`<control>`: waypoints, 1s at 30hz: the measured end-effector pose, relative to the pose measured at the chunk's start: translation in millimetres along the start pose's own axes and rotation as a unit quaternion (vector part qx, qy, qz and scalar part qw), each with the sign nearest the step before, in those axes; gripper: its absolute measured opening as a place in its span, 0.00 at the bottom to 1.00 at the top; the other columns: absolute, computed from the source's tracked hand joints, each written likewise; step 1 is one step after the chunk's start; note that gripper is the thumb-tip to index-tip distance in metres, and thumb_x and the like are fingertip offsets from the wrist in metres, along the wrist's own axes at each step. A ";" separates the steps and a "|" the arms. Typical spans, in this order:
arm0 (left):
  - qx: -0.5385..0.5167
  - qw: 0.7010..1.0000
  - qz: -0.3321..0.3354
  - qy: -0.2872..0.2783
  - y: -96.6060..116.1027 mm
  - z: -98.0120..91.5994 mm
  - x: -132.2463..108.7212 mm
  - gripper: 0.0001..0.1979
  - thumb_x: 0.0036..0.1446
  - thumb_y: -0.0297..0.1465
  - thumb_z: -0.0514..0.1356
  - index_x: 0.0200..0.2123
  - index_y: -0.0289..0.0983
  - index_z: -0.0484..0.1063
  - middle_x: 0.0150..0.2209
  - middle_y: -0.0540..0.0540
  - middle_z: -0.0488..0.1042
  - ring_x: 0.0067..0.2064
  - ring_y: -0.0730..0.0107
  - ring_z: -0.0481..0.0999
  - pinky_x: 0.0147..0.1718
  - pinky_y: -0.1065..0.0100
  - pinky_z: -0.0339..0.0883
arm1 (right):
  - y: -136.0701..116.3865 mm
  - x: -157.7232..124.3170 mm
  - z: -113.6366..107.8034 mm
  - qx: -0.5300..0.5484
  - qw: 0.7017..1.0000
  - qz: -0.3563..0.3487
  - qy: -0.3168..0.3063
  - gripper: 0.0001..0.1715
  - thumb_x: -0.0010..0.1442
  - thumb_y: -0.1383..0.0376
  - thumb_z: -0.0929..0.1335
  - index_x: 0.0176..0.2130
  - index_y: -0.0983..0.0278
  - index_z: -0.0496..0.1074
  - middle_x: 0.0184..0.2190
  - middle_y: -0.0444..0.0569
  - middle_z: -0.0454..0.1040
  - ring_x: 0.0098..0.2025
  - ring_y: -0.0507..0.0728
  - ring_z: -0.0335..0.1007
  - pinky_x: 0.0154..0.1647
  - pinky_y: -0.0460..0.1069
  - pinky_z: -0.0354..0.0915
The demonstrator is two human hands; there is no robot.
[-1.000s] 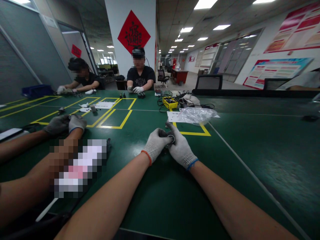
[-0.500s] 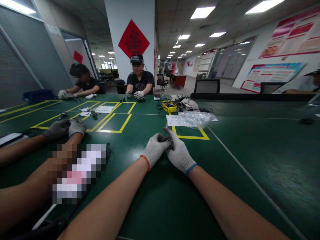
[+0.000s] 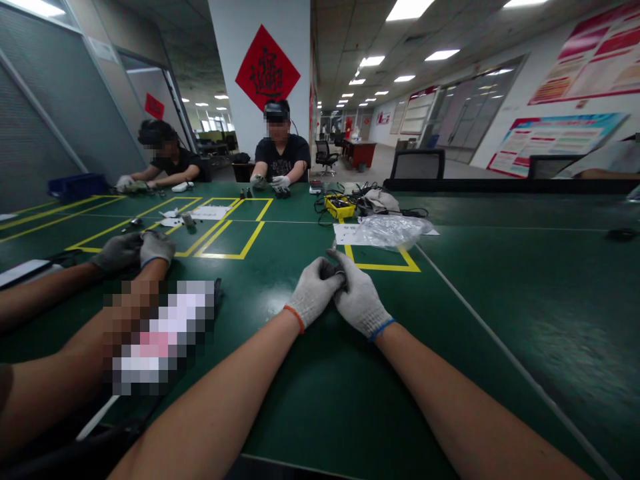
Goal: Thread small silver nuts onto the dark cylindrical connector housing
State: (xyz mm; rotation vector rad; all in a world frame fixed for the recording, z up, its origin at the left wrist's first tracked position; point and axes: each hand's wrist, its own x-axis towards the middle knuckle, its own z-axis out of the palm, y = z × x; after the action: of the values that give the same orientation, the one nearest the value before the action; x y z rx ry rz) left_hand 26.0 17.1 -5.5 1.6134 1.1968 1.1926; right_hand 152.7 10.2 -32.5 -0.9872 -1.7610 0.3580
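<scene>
Both of my hands wear white knit gloves and meet over the green table (image 3: 320, 373). My left hand (image 3: 314, 291) is curled, its fingers closed round a small dark part (image 3: 338, 272) that sits between the two hands. My right hand (image 3: 357, 297) presses against the same part from the right, fingers closed over it. The part is mostly hidden by the gloves and I cannot make out what it is.
A clear plastic bag (image 3: 393, 230) on white paper lies beyond my hands by a yellow taped square. A yellow box (image 3: 340, 205) with cables stands farther back. A neighbour's gloved hands (image 3: 135, 248) work at my left. Two people sit across the table.
My hands stay together on the small part, with slight shifts of the fingers. The view has tilted a little up and down.
</scene>
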 end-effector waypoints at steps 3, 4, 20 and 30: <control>0.021 0.999 0.033 0.015 1.8 0.3 -1.6 0.12 0.53 0.25 0.64 0.25 0.38 0.63 0.24 0.56 0.64 0.28 0.74 0.64 0.28 0.70 0.57 | 1.0 0.0 0.1 -0.013 1.000 -0.007 0.003 0.40 0.51 0.73 0.65 0.63 0.65 0.70 0.57 0.58 0.77 0.58 0.65 0.76 0.63 0.61 0.70; 0.027 0.999 0.034 0.014 2.7 0.3 -1.8 0.12 0.52 0.24 0.64 0.25 0.38 0.63 0.24 0.56 0.64 0.28 0.74 0.64 0.29 0.70 0.57 | 1.3 -0.1 0.0 -0.015 1.000 -0.008 0.003 0.40 0.51 0.72 0.65 0.63 0.65 0.70 0.57 0.58 0.77 0.58 0.65 0.76 0.63 0.61 0.70; 0.195 0.977 0.078 0.018 12.1 -14.3 -2.1 0.05 0.57 0.23 0.61 0.32 0.38 0.70 0.32 0.50 0.74 0.36 0.68 0.74 0.37 0.68 0.67 | 0.6 1.8 -0.4 -0.006 0.998 0.049 0.040 0.38 0.46 0.74 0.64 0.57 0.62 0.72 0.51 0.54 0.80 0.52 0.64 0.78 0.58 0.60 0.73; 0.444 0.890 0.065 -0.083 1.2 -10.9 -5.7 0.11 0.62 0.35 0.61 0.43 0.38 0.80 0.43 0.39 0.78 0.46 0.55 0.79 0.46 0.60 0.73 | 5.2 4.7 -0.1 0.014 0.984 0.159 0.080 0.28 0.42 0.71 0.63 0.45 0.59 0.71 0.38 0.48 0.80 0.41 0.61 0.77 0.47 0.57 0.73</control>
State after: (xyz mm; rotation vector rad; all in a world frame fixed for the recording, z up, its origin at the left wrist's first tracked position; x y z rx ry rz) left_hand 15.1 11.9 -2.9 2.4262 1.6628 0.5438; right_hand 154.6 17.0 -32.9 -1.2452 -1.4509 0.4905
